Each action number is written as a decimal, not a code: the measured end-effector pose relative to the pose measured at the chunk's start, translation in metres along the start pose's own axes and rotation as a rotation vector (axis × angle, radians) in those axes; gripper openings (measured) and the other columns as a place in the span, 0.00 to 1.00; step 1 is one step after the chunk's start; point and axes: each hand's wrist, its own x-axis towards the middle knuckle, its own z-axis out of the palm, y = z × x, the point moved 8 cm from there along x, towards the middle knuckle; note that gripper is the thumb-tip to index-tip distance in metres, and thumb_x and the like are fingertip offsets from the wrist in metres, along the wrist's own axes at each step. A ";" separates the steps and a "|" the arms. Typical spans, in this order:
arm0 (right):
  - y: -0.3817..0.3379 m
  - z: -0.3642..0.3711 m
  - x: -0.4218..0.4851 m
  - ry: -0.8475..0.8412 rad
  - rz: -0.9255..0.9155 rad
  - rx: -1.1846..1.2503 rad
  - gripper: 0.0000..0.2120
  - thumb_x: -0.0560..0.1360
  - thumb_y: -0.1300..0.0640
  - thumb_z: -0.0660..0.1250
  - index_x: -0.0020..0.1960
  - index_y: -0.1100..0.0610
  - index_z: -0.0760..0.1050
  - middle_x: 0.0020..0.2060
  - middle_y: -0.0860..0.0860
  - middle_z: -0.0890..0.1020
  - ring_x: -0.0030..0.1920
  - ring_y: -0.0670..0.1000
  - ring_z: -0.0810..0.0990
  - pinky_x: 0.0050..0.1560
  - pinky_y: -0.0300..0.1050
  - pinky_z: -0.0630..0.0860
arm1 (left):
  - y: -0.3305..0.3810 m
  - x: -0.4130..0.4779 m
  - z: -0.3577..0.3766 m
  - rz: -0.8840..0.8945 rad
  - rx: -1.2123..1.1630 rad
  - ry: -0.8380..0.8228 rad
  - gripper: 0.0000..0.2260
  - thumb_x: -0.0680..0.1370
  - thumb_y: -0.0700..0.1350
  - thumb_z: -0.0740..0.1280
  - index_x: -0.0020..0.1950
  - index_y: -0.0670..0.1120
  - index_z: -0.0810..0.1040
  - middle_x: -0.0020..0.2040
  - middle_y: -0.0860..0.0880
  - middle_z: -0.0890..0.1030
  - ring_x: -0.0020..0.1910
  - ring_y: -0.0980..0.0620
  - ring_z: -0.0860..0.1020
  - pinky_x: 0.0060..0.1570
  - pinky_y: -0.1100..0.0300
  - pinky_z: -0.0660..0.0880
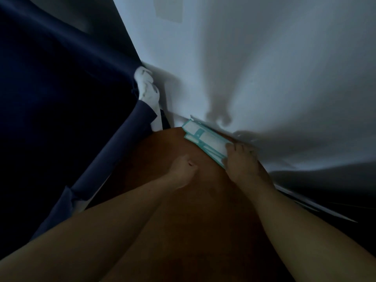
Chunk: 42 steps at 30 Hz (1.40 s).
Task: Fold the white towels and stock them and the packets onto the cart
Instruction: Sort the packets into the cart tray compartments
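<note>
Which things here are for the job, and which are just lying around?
For the job: packets, held by the right hand; left hand, curled, empty.
Just there: blue curtain, white wall, brown surface, white cloth bundle (maybe a towel).

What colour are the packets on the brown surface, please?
The packets are white with teal borders; the head view, the only one, shows them.

Bare forearms [122, 204], bare left grip [184, 169], right grip [242, 165]

Prob. hotel housekeeping area: brown shelf [162, 151], navy fabric [61, 98], teal packets [203, 137], white wall [264, 58].
</note>
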 end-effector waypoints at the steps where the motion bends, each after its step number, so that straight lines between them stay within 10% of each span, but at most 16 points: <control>1: -0.003 0.003 -0.006 0.011 -0.010 -0.011 0.20 0.78 0.49 0.64 0.68 0.55 0.68 0.61 0.58 0.75 0.60 0.60 0.74 0.59 0.54 0.69 | 0.000 -0.001 0.001 0.011 0.000 0.001 0.05 0.77 0.38 0.65 0.45 0.38 0.78 0.45 0.44 0.79 0.45 0.48 0.77 0.39 0.61 0.68; 8: -0.026 0.014 -0.043 0.079 0.011 0.104 0.24 0.68 0.47 0.76 0.58 0.56 0.74 0.52 0.58 0.76 0.52 0.60 0.76 0.51 0.54 0.72 | 0.002 -0.010 0.002 0.070 -0.062 -0.038 0.17 0.77 0.35 0.64 0.29 0.47 0.73 0.33 0.47 0.78 0.34 0.54 0.74 0.33 0.64 0.67; 15: -0.052 0.005 -0.076 0.293 -0.061 0.432 0.27 0.67 0.44 0.72 0.58 0.59 0.72 0.48 0.59 0.76 0.45 0.62 0.79 0.42 0.54 0.79 | -0.026 -0.021 0.009 -0.217 -0.536 -0.129 0.13 0.83 0.52 0.61 0.56 0.44 0.77 0.46 0.46 0.80 0.44 0.49 0.78 0.38 0.61 0.74; 21: -0.065 0.005 -0.093 0.320 -0.144 0.532 0.32 0.74 0.30 0.59 0.59 0.58 0.74 0.49 0.55 0.78 0.47 0.58 0.79 0.47 0.53 0.77 | -0.042 -0.021 0.001 -0.265 -0.744 -0.076 0.11 0.82 0.40 0.61 0.64 0.42 0.75 0.58 0.42 0.82 0.55 0.43 0.81 0.46 0.53 0.77; 24: -0.039 0.000 -0.074 0.394 -0.026 0.485 0.28 0.80 0.37 0.56 0.58 0.61 0.77 0.50 0.59 0.80 0.50 0.63 0.79 0.51 0.56 0.76 | -0.047 -0.021 -0.004 -0.243 -0.680 -0.093 0.13 0.82 0.40 0.62 0.66 0.44 0.73 0.60 0.44 0.80 0.57 0.44 0.79 0.48 0.52 0.77; 30: -0.019 0.020 -0.031 -0.028 0.212 0.309 0.29 0.79 0.44 0.65 0.72 0.60 0.66 0.65 0.61 0.72 0.65 0.62 0.70 0.63 0.53 0.67 | -0.060 -0.023 -0.003 -0.282 -0.725 -0.121 0.11 0.81 0.39 0.60 0.64 0.45 0.72 0.51 0.46 0.81 0.51 0.45 0.80 0.54 0.45 0.78; 42: -0.024 -0.010 -0.032 0.084 0.189 0.271 0.13 0.83 0.55 0.57 0.54 0.62 0.76 0.52 0.61 0.81 0.54 0.63 0.80 0.52 0.53 0.75 | -0.047 -0.030 -0.022 -0.251 -0.789 -0.102 0.08 0.82 0.41 0.61 0.60 0.48 0.75 0.52 0.47 0.82 0.49 0.48 0.81 0.45 0.51 0.78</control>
